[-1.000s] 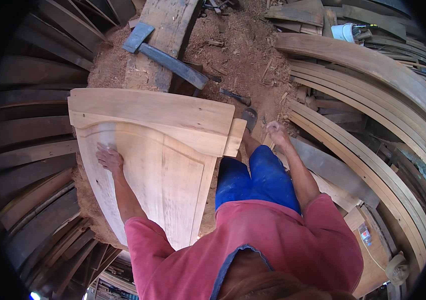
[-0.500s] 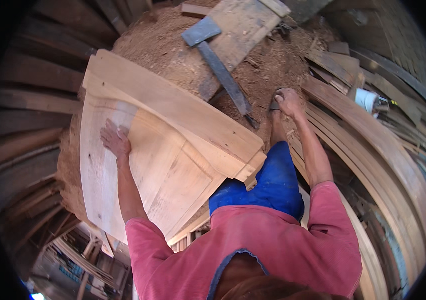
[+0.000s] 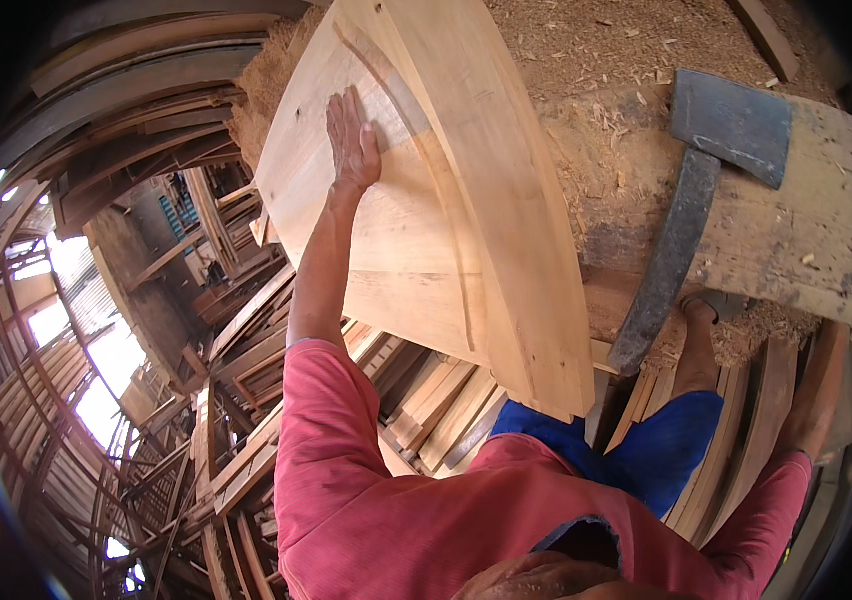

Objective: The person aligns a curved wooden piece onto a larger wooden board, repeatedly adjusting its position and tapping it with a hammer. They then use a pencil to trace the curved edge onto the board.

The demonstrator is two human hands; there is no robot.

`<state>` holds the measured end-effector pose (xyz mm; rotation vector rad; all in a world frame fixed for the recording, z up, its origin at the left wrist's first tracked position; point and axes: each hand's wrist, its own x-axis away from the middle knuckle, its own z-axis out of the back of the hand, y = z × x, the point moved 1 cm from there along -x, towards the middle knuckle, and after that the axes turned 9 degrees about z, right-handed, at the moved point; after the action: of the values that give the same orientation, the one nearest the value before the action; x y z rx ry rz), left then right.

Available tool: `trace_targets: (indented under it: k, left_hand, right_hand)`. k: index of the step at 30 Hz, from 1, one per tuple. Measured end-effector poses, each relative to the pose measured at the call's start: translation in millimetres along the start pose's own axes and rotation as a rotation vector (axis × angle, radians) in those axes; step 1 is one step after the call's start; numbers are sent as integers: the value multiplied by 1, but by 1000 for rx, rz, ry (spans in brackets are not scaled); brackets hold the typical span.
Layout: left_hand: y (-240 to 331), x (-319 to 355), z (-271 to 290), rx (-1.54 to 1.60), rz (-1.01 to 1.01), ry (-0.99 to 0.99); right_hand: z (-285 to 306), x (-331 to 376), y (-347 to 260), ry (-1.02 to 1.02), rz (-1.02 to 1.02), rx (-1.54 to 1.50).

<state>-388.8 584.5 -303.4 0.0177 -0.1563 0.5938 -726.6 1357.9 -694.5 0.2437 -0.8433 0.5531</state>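
My left hand (image 3: pixel 351 150) lies flat with fingers stretched out on the smooth face of a large pale wooden panel (image 3: pixel 396 240). A curved carved ridge runs along this panel, and a thick planed beam (image 3: pixel 506 200) forms its right side. My right forearm (image 3: pixel 816 390) reaches up at the far right. Its hand is hidden near the edge of a worn plank (image 3: pixel 806 240). On that plank rests an axe (image 3: pixel 731 125) with a broad grey metal head and a dark handle, apart from both hands.
Sawdust and chips (image 3: pixel 616 50) cover the ground at the top. My sandalled foot (image 3: pixel 704 315) is beside the axe handle's end. Stacked timber strips (image 3: pixel 446 410) lie below the panel. Frames and wood pieces (image 3: pixel 216 470) crowd the left. A short board (image 3: pixel 761 40) sits at top right.
The view has swung, so panel and axe appear turned and shifted. My left hand stays flat on the panel. My right hand, earlier a closed fist by my foot, is now out of sight.
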Motion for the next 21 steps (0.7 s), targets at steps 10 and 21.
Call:
trace_targets:
  k: [10, 21]
  left_hand:
    - [7, -7, -1, -11, 51, -26]
    - [5, -9, 0, -22, 32, -20]
  right_hand:
    - [-105, -36, -40, -102, -27, -299]
    - [-144, 1, -74, -100, -123, -755]
